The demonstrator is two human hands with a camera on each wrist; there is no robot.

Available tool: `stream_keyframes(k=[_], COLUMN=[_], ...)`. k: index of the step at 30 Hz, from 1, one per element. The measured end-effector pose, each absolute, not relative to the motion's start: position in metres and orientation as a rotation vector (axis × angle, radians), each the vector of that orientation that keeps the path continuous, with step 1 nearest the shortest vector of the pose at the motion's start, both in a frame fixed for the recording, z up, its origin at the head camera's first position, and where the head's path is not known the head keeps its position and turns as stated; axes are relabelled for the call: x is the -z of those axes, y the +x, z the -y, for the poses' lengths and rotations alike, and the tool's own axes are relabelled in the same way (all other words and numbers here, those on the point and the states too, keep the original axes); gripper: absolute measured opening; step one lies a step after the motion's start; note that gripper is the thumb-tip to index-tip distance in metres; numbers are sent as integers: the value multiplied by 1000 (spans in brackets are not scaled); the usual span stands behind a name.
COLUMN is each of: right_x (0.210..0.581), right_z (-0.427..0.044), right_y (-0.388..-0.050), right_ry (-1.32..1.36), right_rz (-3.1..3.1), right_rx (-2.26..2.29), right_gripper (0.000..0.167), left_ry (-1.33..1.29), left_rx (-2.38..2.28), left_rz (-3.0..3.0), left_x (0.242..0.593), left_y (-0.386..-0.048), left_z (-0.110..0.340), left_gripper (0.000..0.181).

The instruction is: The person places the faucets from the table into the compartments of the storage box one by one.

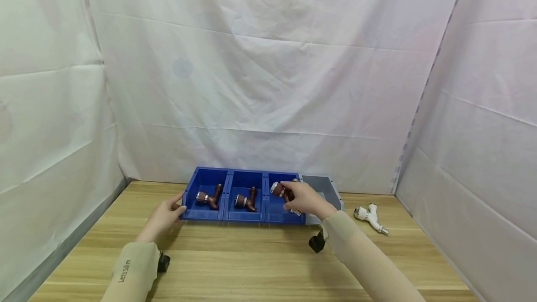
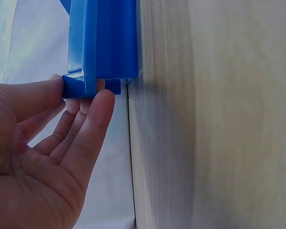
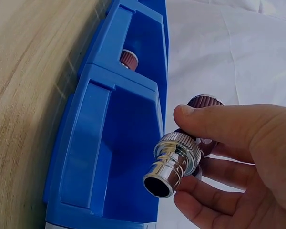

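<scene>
My right hand [image 1: 308, 198] grips a brown faucet [image 1: 278, 189] with a chrome spout over the third blue bin [image 1: 274, 216]. In the right wrist view that faucet [image 3: 169, 167] sits between thumb and fingers, its spout towards the camera. My left hand [image 1: 162, 218] pinches the near left corner of the leftmost blue bin [image 1: 190, 213]; the left wrist view shows the thumb on one side of the rim [image 2: 89, 57] and fingers on the other. One brown faucet [image 1: 211, 198] lies in the leftmost bin, another [image 1: 246, 201] in the second blue bin [image 1: 241, 216].
A grey bin [image 1: 334, 199] joins the row at its right end, partly hidden by my right hand. Right of it, a white faucet [image 1: 371, 218] lies on the wooden table [image 1: 235, 264]. White curtains [image 1: 260, 83] hang behind and on both sides.
</scene>
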State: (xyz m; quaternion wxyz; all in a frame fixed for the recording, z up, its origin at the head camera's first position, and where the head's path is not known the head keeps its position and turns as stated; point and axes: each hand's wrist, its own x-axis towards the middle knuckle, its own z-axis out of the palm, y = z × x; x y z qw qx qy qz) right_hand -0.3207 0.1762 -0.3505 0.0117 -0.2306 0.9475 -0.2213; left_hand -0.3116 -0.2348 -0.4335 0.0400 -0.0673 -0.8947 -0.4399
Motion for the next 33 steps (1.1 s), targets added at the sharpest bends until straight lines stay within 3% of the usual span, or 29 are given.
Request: stream_keyframes(k=[33], right_x=[362], right_z=[-171], right_y=[-346], right_ry=[-643], right_rz=[-2979], right_rx=[735], right_gripper=[70], left_ry=[-222], left_rx=[1353], left_rz=[2752], left_x=[434], left_y=[-311], left_z=[236], left_gripper=[56])
